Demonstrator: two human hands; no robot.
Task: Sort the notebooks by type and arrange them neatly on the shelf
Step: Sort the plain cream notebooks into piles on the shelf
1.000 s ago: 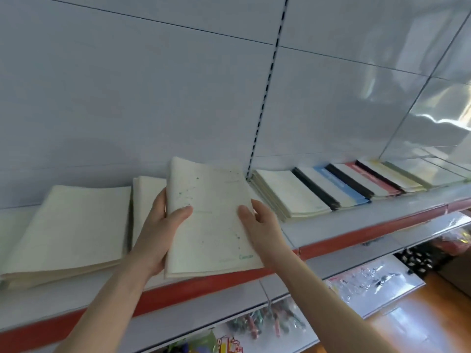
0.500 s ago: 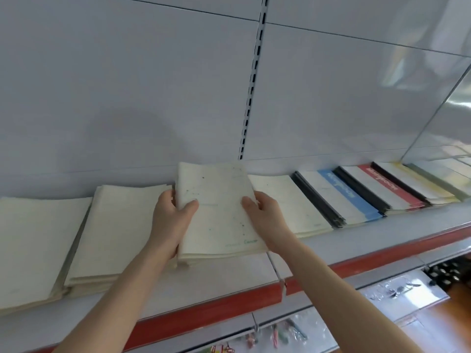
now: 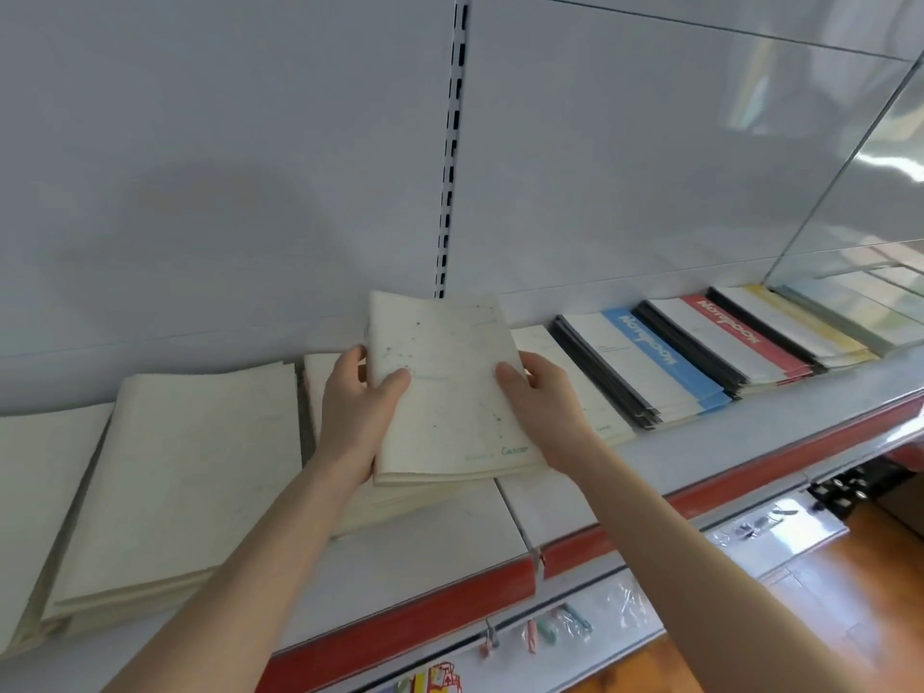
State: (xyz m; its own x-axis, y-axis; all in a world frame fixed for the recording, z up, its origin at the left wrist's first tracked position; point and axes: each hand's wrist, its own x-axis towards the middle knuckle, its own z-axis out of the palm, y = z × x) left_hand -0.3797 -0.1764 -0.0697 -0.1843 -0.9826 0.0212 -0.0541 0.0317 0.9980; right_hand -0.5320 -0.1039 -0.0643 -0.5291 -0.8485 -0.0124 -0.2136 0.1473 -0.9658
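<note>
A cream notebook with faint dots and a green word near its lower edge is held between both hands above a cream stack on the shelf. My left hand grips its left edge, thumb on the cover. My right hand grips its right edge. Further cream stacks lie to the left. Another cream stack lies just right, partly hidden by my right hand. Blue-banded notebooks, red-banded notebooks and yellow-banded notebooks follow to the right.
The shelf has a red front strip and a white back panel with a slotted upright. A glass divider stands at the right end. Small packaged goods hang on a lower shelf, above a wooden floor.
Both hands moved the held notebook further right and back along the shelf, over the cream stack. The view shifted left, so the coloured notebooks show more fully.
</note>
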